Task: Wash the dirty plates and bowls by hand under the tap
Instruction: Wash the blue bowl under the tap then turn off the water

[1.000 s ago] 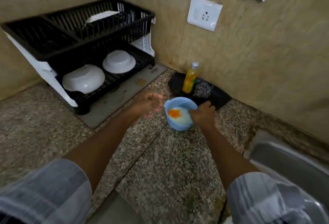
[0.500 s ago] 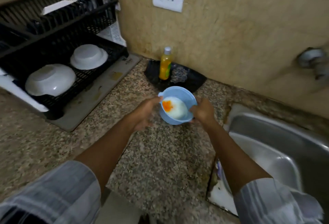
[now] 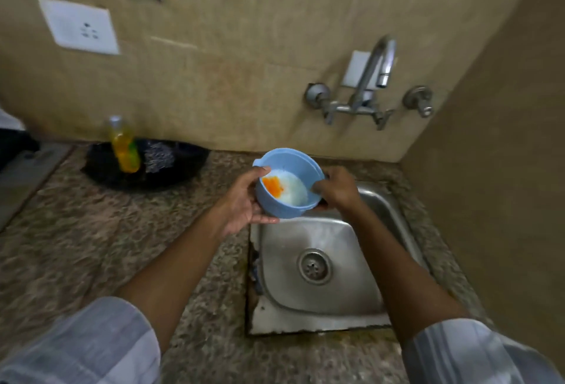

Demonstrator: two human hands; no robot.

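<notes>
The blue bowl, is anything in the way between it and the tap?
Nothing visible. The blue bowl, held by the left hand and right hand, hangs over the sink's back left corner. The tap juts out up and to the right, with only bare wall and open air between.

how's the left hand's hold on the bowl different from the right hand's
The left hand cups the blue bowl from the side and underneath, palm showing, thumb at the rim. The right hand comes over the opposite rim, its back to the camera, fingers curled round the edge. The left hand is above the counter, the right hand above the sink. Both keep a grip on the same bowl, holding it off the counter.
</notes>
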